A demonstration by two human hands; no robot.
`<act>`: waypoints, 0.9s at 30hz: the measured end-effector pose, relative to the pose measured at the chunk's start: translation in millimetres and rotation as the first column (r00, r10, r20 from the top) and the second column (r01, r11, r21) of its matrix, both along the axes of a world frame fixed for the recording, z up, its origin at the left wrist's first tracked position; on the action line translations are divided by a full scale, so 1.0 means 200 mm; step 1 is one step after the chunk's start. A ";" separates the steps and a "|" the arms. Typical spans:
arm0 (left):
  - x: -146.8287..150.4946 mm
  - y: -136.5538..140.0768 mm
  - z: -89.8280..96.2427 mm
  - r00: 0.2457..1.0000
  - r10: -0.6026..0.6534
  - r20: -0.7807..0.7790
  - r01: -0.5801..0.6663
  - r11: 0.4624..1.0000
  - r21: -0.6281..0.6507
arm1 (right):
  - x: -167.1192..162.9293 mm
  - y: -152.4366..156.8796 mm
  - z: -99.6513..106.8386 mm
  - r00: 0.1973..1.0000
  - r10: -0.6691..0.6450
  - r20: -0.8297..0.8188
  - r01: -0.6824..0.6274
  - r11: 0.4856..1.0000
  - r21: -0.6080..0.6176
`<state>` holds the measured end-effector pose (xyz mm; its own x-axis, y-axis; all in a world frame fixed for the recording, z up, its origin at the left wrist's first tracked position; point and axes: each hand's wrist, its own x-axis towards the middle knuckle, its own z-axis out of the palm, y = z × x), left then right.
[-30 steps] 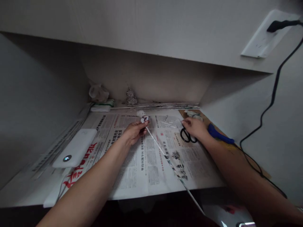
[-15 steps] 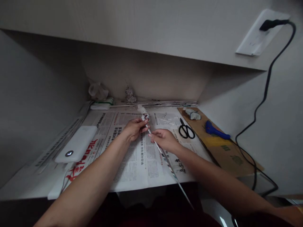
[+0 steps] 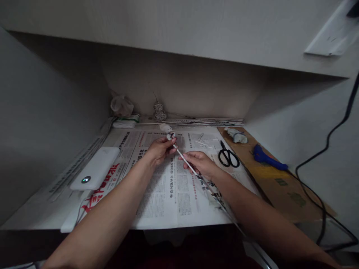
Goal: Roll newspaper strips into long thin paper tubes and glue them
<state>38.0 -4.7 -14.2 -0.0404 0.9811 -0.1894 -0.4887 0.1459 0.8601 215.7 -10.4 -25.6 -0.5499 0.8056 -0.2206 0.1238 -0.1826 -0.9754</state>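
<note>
My left hand is closed, thumb and fingers pinching the upper end of a long, thin rolled paper stick. At that end is a small white crumpled-looking piece with dark marks; its exact kind is unclear. Lower down, my right hand has its fingers curled around the stick, which slants down to the right past my forearm. Black-handled scissors lie right of my right hand. Short white paper bits are scattered beyond it. Newspaper covers the tabletop beneath both hands.
A blue glue gun and a crumpled whitish lump lie on cardboard. A white power bank sits left. Behind are a bundle of paper sticks, a small woven object and a plastic bag.
My right hand has slid down the stick, away from my left hand. The stick's lower end has swung right. The whole view has shifted slightly.
</note>
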 end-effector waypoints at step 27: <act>-0.05 0.01 0.02 1.000 0.009 -0.023 -0.008 1.000 0.013 | 0.03 -0.03 0.01 0.988 0.129 0.084 -0.132 0.991 0.029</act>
